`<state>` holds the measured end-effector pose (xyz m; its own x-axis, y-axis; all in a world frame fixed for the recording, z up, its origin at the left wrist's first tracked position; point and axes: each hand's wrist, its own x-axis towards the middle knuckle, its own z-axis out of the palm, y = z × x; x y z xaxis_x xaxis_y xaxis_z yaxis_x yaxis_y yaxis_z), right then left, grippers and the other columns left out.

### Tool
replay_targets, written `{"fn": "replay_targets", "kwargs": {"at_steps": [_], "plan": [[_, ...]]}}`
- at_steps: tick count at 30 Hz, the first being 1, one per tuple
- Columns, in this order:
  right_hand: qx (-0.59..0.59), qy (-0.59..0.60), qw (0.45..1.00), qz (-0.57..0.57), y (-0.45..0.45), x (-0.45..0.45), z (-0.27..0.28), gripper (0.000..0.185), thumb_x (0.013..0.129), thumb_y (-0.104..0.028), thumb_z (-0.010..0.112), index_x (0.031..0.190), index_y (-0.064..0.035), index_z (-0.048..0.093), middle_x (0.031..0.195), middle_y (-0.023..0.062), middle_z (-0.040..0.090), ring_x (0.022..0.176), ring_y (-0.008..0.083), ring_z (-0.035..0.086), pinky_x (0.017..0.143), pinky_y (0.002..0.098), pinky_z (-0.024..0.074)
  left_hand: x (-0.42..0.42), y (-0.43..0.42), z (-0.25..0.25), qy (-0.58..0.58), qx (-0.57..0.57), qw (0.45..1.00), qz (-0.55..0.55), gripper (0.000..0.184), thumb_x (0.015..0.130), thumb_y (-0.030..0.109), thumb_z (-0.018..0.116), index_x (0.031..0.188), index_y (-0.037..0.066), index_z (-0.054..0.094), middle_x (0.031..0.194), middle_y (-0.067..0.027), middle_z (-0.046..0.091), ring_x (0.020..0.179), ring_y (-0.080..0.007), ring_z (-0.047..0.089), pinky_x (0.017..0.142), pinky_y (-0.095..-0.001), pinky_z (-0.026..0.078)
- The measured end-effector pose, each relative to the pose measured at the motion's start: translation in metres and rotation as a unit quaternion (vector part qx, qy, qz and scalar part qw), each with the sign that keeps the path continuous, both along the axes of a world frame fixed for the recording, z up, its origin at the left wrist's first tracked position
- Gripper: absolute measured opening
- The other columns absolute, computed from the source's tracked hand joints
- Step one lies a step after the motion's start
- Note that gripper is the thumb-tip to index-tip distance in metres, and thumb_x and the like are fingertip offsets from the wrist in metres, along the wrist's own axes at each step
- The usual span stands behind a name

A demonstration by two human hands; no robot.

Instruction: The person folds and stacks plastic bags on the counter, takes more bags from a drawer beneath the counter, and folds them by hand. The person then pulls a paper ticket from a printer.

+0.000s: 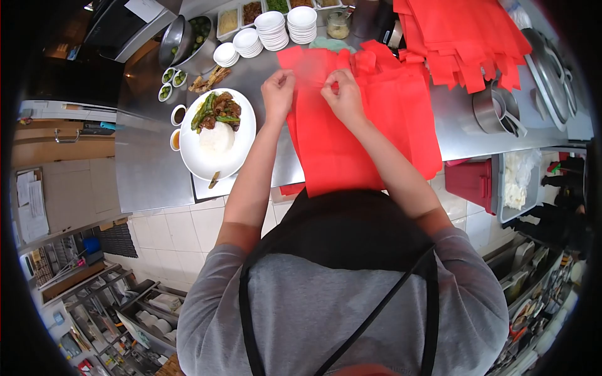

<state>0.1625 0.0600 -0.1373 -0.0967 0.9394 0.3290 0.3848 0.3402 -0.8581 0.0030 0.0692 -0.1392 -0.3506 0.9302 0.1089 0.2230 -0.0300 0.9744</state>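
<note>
My left hand [278,94] is closed in a pinch at the upper left edge of a red fabric bag [338,144]. Closed likewise, my right hand [343,97] has thumb and fingertips together over the same bag. Between both sets of fingertips shows a hazy, translucent piece of plastic [311,70], its outline blurred. The red bag lies flat on others like it and hangs over the counter's front edge. Left of my left forearm is a white oval plate [188,153] with rice [217,139], dark meat [224,108] and green vegetables [204,114].
Stacked white dishes [271,30] stand at the back of the steel counter [147,166], near a metal pot [200,59] of green fruit. Small sauce cups [179,114] flank the plate. More red bags [464,37], a saucepan [492,109] and a lid [549,75] are at right.
</note>
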Motion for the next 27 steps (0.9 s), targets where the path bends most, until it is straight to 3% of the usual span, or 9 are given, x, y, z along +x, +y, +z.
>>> {"fn": "replay_targets", "kwargs": {"at_steps": [1, 3, 7, 10, 12, 15, 19, 21, 27], "plan": [[0.001, 0.001, 1.0, 0.0, 0.002, -0.001, 0.005, 0.015, 0.071, -0.002, 0.059, 0.083, -0.0013, 0.05, 0.094, 0.0101, 0.049, 0.085, 0.0232, 0.053, 0.068, 0.0313, 0.0481, 0.0, -0.001, 0.001, -0.005, 0.002, 1.0, -0.013, 0.017, 0.077, 0.008, 0.057, 0.086, -0.004, 0.064, 0.072, -0.0097, 0.066, 0.066, -0.0106, 0.061, 0.06, -0.0252, 0.046], [0.198, -0.017, 0.975, -0.095, 0.006, -0.003, 0.021, 0.023, 0.074, -0.013, 0.062, 0.093, -0.0036, 0.054, 0.097, 0.0122, 0.052, 0.091, 0.0276, 0.051, 0.077, 0.0362, 0.0421, 0.003, -0.007, 0.007, 0.035, 0.022, 0.998, -0.037, 0.017, 0.077, 0.008, 0.057, 0.086, -0.004, 0.063, 0.073, -0.011, 0.066, 0.067, -0.0118, 0.062, 0.061, -0.0256, 0.047], [0.285, -0.128, 0.944, -0.102, 0.012, -0.008, 0.047, 0.021, 0.077, -0.019, 0.061, 0.094, -0.0063, 0.06, 0.101, 0.01, 0.056, 0.102, 0.0277, 0.046, 0.084, 0.0372, 0.0383, 0.011, -0.014, 0.012, 0.17, 0.088, 0.977, -0.097, 0.014, 0.082, 0.007, 0.058, 0.092, -0.002, 0.063, 0.078, -0.0086, 0.065, 0.072, -0.0092, 0.061, 0.065, -0.0227, 0.048], [0.206, -0.165, 0.963, -0.054, 0.02, -0.008, 0.035, 0.018, 0.077, -0.023, 0.061, 0.085, -0.0066, 0.064, 0.093, 0.0087, 0.061, 0.094, 0.0259, 0.053, 0.078, 0.0356, 0.0424, 0.017, -0.017, 0.019, 0.116, 0.116, 0.983, -0.082, 0.015, 0.08, 0.006, 0.055, 0.091, -0.003, 0.061, 0.077, -0.0134, 0.065, 0.066, -0.0129, 0.062, 0.059, -0.026, 0.047], [0.02, -0.05, 0.998, -0.018, 0.021, -0.008, 0.033, 0.02, 0.076, -0.024, 0.063, 0.079, -0.0038, 0.063, 0.08, 0.0084, 0.062, 0.078, 0.0235, 0.059, 0.068, 0.0326, 0.046, 0.021, -0.023, 0.03, 0.07, 0.068, 0.993, -0.067, 0.015, 0.081, 0.005, 0.054, 0.093, -0.003, 0.059, 0.077, -0.013, 0.065, 0.066, -0.0118, 0.061, 0.059, -0.0256, 0.047], [0.032, 0.012, 0.999, -0.026, 0.013, -0.013, 0.03, 0.023, 0.075, -0.023, 0.065, 0.081, -0.0015, 0.062, 0.074, 0.0102, 0.062, 0.065, 0.0219, 0.061, 0.06, 0.0305, 0.0473, 0.023, -0.027, 0.038, 0.048, 0.003, 0.997, -0.059, 0.016, 0.083, 0.004, 0.052, 0.097, -0.001, 0.057, 0.078, -0.0119, 0.065, 0.069, -0.0098, 0.06, 0.06, -0.0245, 0.046], [-0.016, 0.047, 0.998, -0.029, 0.01, -0.014, 0.029, 0.022, 0.075, -0.02, 0.066, 0.081, -0.0003, 0.061, 0.072, 0.0102, 0.062, 0.068, 0.0194, 0.062, 0.061, 0.0298, 0.0476, 0.024, -0.027, 0.031, 0.037, 0.054, 0.994, -0.088, 0.017, 0.083, 0.003, 0.052, 0.098, -0.002, 0.057, 0.082, -0.011, 0.066, 0.074, -0.0098, 0.061, 0.064, -0.0236, 0.047], [-0.08, 0.157, 0.984, -0.021, 0.012, -0.015, 0.025, 0.019, 0.075, -0.018, 0.065, 0.081, 0.0, 0.06, 0.072, 0.0104, 0.063, 0.07, 0.0168, 0.062, 0.062, 0.029, 0.0481, 0.025, -0.025, 0.028, 0.027, 0.054, 0.995, -0.078, 0.016, 0.082, 0.003, 0.053, 0.097, -0.002, 0.058, 0.082, -0.0111, 0.066, 0.076, -0.0103, 0.061, 0.065, -0.0237, 0.047], [-0.062, 0.161, 0.985, -0.029, 0.009, -0.017, 0.026, 0.014, 0.076, -0.014, 0.062, 0.081, -0.0003, 0.06, 0.074, 0.0102, 0.064, 0.07, 0.0165, 0.063, 0.064, 0.0286, 0.049, 0.026, -0.023, 0.023, 0.001, 0.056, 0.995, -0.078, 0.014, 0.082, 0.003, 0.057, 0.094, -0.002, 0.06, 0.085, -0.009, 0.066, 0.08, -0.0096, 0.061, 0.068, -0.0221, 0.047]]}}
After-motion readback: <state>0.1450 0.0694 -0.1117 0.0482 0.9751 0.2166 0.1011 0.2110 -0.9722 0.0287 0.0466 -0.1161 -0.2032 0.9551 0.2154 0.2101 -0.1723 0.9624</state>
